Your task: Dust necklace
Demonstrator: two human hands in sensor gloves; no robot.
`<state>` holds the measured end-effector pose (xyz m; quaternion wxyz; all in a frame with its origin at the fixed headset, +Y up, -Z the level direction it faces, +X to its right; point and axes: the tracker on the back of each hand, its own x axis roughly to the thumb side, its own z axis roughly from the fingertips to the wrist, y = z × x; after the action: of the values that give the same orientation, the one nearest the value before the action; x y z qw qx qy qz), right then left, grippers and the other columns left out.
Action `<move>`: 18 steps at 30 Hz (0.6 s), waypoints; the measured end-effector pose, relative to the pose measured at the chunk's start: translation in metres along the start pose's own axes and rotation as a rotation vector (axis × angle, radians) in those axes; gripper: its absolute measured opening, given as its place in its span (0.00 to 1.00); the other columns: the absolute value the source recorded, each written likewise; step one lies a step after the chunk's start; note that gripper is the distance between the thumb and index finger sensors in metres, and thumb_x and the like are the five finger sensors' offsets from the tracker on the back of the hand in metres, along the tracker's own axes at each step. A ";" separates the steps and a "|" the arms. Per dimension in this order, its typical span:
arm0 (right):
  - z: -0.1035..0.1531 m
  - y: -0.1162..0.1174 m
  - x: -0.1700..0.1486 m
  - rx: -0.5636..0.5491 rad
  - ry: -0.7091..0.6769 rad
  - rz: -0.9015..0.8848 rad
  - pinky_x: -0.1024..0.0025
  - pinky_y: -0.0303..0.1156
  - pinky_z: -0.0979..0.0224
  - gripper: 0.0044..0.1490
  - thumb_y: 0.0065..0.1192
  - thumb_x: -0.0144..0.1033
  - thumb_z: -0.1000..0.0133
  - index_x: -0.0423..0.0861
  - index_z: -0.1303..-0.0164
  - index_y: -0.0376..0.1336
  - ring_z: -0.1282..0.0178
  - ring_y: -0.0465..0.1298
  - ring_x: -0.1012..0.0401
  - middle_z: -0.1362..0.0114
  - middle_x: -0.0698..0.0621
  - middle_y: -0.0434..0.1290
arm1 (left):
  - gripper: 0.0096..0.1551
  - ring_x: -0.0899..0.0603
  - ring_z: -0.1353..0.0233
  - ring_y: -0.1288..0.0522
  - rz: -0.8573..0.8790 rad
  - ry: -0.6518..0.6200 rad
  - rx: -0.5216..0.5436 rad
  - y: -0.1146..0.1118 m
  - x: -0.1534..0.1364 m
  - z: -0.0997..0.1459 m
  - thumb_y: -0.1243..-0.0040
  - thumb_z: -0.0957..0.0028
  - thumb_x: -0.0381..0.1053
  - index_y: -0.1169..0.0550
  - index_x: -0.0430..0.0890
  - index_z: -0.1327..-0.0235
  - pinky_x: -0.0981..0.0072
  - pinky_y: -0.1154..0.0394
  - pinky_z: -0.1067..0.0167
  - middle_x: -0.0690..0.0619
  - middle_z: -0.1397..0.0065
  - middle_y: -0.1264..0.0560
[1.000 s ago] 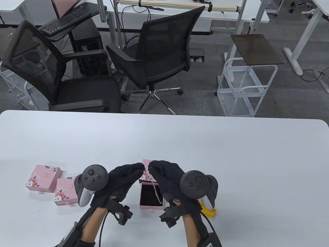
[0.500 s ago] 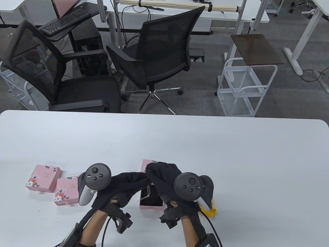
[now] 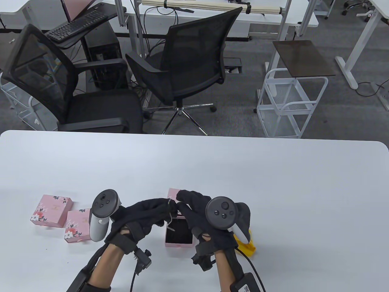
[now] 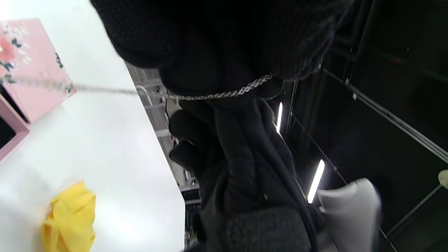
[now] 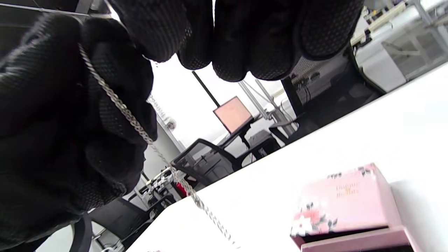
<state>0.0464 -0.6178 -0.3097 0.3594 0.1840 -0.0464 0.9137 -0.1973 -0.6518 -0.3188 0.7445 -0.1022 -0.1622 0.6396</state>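
Observation:
A thin silver necklace [image 3: 170,219] hangs in a short loop over the open pink box [image 3: 178,242], which has a black lining. My left hand [image 3: 169,207] and right hand [image 3: 181,203] meet fingertip to fingertip above the box, and both pinch the chain. The left wrist view has the necklace [image 4: 224,93] stretched taut across the gloved fingers. In the right wrist view the necklace [image 5: 120,105] runs over the left glove and drops toward the table. The box's flowered lid [image 3: 172,194] lies just behind the hands.
Two closed pink flowered boxes [image 3: 51,210] [image 3: 76,226] sit to the left of my left wrist. A yellow cloth [image 3: 246,245] lies on the white table [image 3: 273,188] by my right wrist. Office chairs [image 3: 182,67] stand beyond the far edge.
Both hands came down toward the box and closer together. My left wrist rolled, tipping its tracker leftward. The chain, long from my right hand a second ago, now hangs short between the fingertips.

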 end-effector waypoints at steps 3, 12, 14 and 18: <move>0.005 -0.004 0.010 -0.094 -0.034 0.013 0.41 0.66 0.28 0.25 0.60 0.38 0.30 0.43 0.24 0.63 0.32 0.71 0.37 0.25 0.36 0.70 | 0.18 0.44 0.39 0.20 -0.017 0.001 0.113 0.007 0.001 0.003 0.32 0.40 0.57 0.14 0.55 0.41 0.54 0.21 0.44 0.51 0.38 0.14; 0.005 0.014 0.026 -0.030 -0.069 -0.035 0.41 0.67 0.29 0.29 0.62 0.42 0.31 0.41 0.23 0.63 0.32 0.72 0.37 0.25 0.35 0.71 | 0.18 0.39 0.30 0.27 -0.052 -0.053 0.231 0.008 0.010 0.011 0.32 0.40 0.58 0.14 0.57 0.41 0.48 0.26 0.36 0.48 0.28 0.22; 0.005 0.021 0.027 -0.039 -0.071 -0.038 0.41 0.67 0.29 0.31 0.63 0.43 0.31 0.40 0.21 0.62 0.32 0.71 0.36 0.24 0.34 0.69 | 0.18 0.37 0.29 0.29 -0.073 -0.066 0.231 0.005 0.012 0.011 0.32 0.41 0.58 0.14 0.57 0.40 0.47 0.28 0.34 0.46 0.25 0.24; 0.005 0.033 0.030 -0.107 -0.063 -0.058 0.44 0.70 0.32 0.24 0.62 0.41 0.31 0.41 0.29 0.66 0.38 0.76 0.40 0.32 0.37 0.75 | 0.18 0.37 0.28 0.29 -0.103 -0.082 0.227 0.004 0.013 0.011 0.32 0.40 0.58 0.15 0.57 0.40 0.46 0.28 0.34 0.47 0.24 0.25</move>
<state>0.0057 -0.6238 -0.2928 0.3934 0.1944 -0.1010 0.8929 -0.2030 -0.6391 -0.3090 0.7758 0.0174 -0.1240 0.6185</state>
